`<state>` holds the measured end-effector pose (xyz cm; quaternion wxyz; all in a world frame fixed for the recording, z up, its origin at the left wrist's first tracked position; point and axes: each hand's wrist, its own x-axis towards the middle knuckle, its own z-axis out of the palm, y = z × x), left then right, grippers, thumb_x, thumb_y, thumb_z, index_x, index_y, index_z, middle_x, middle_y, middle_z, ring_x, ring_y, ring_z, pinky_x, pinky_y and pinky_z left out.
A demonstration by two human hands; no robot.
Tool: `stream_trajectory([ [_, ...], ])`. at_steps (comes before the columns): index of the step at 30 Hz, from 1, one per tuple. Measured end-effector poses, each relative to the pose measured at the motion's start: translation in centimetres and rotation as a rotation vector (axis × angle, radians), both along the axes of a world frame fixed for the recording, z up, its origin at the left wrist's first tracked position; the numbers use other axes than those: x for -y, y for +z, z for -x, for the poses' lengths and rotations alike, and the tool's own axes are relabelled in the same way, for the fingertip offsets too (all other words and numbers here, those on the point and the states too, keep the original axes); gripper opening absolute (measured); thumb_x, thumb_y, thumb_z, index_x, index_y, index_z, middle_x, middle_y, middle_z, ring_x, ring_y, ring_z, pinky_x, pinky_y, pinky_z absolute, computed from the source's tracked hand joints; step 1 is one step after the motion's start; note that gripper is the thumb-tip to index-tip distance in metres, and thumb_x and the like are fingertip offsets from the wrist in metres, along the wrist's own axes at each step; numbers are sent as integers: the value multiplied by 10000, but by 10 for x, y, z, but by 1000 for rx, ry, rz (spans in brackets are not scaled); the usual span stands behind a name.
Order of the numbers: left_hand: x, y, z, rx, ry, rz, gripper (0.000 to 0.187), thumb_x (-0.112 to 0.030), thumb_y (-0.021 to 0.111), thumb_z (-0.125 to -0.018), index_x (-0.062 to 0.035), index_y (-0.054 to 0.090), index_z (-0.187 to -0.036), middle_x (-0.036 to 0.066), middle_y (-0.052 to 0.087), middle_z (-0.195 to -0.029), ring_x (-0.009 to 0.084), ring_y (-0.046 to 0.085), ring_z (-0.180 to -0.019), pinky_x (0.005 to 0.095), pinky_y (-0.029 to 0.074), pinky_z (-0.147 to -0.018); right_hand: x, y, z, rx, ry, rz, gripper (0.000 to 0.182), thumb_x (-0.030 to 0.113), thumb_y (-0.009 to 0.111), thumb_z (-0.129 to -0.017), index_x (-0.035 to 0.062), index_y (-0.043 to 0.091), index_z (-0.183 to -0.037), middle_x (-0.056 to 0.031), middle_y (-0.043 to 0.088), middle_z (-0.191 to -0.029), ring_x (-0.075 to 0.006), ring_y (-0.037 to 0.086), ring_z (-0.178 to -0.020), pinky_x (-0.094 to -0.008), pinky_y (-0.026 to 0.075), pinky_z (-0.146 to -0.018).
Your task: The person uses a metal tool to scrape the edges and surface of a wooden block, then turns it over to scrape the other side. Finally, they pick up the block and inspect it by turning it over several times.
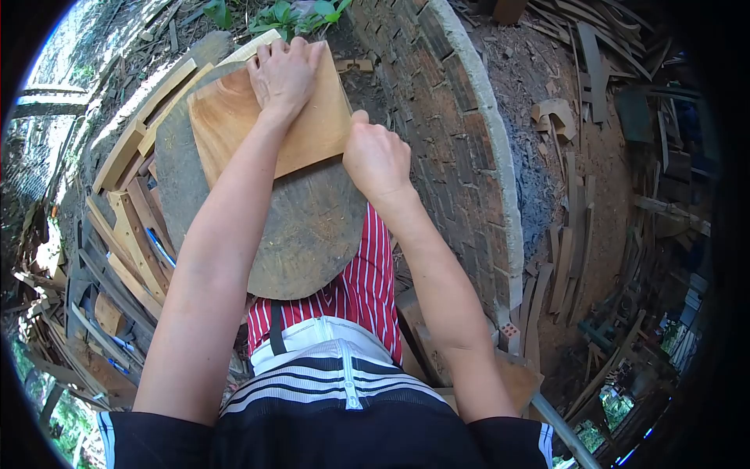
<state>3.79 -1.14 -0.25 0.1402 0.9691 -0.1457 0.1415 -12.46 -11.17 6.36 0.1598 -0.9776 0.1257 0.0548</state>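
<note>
A smooth, light brown wooden board [312, 137] lies tilted on a round, weathered wooden block [301, 234] in front of me. My left hand [283, 78] presses on the board near its far edge, with the fingers bent toward that edge. At the board's right corner, my right hand [378, 159] is closed in a fist with its thumb pointing up. The fist hides whatever is inside it, so I cannot see whether it grips the board's edge or another thing. Fine sawdust is scattered over the block's near part.
Curved brick wall [469, 117] with a pale top rises close on the right. Wooden offcuts [129, 227] are heaped on the left, with a blue pen-like item [161, 247] among them. More wood strips [569, 242] lie beyond the wall. Green leaves [293, 14] grow at the far side.
</note>
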Motion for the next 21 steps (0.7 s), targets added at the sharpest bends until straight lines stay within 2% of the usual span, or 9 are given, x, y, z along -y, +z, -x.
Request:
stream_trajectory([
  [3,3,-4,-1,12,1,18,448,-527,438,-944,-145,657,-1025,100,619,-1054,307,502,-1069,466,342,-910,3,9,25,15,28,0,93,92,472,-891,0,479,-908,-251,650,-702,-424,669,-693,-522,536,-592],
  [5,-1,-6,0,15,7,33,415,-506,468,-935,-140,658,-986,116,612,-1047,314,500,-1062,466,333,-915,-5,31,60,-256,-47,23,98,91,474,-888,-3,498,-904,-247,652,-703,-417,672,-693,-511,541,-592],
  [7,1,-3,0,13,1,31,418,-507,464,-936,-141,659,-990,114,613,-1044,313,500,-1063,465,334,-907,-1,19,44,-222,-79,-4,107,106,485,-889,1,496,-906,-254,646,-684,-422,672,-696,-523,536,-593],
  [9,1,-2,1,9,-15,38,423,-508,462,-936,-138,659,-994,116,614,-1044,313,497,-1067,463,331,-909,2,-4,8,51,36,32,126,98,517,-850,11,500,-940,-240,654,-661,-369,695,-663,-484,550,-553],
  [13,0,-3,0,7,-7,50,427,-507,460,-938,-134,659,-998,119,617,-1046,309,499,-1072,460,325,-917,1,3,15,38,32,39,131,98,515,-848,1,499,-934,-242,655,-665,-374,694,-665,-486,549,-557],
  [15,1,-5,1,7,0,43,425,-506,459,-938,-135,658,-996,119,618,-1050,309,502,-1071,459,325,-918,-5,32,56,-219,-1,79,93,67,499,-848,-5,522,-901,-223,667,-692,-369,696,-682,-462,556,-577],
  [16,1,-4,0,17,5,34,423,-505,459,-939,-137,658,-993,119,618,-1053,308,505,-1070,458,325,-920,-4,32,59,-231,-2,110,87,47,495,-844,-2,539,-900,-210,673,-703,-361,697,-687,-445,561,-590],
  [19,0,-3,1,15,-15,43,429,-506,458,-940,-129,655,-993,122,618,-1052,311,503,-1072,461,328,-917,-1,7,11,-5,21,45,86,50,498,-841,4,537,-902,-211,670,-692,-364,697,-686,-449,561,-588],
  [21,0,1,-2,17,-15,46,433,-508,457,-940,-127,654,-994,123,618,-1051,312,502,-1074,461,330,-915,-2,-3,-7,46,23,65,74,54,490,-845,10,533,-885,-216,668,-693,-370,695,-690,-454,560,-588],
])
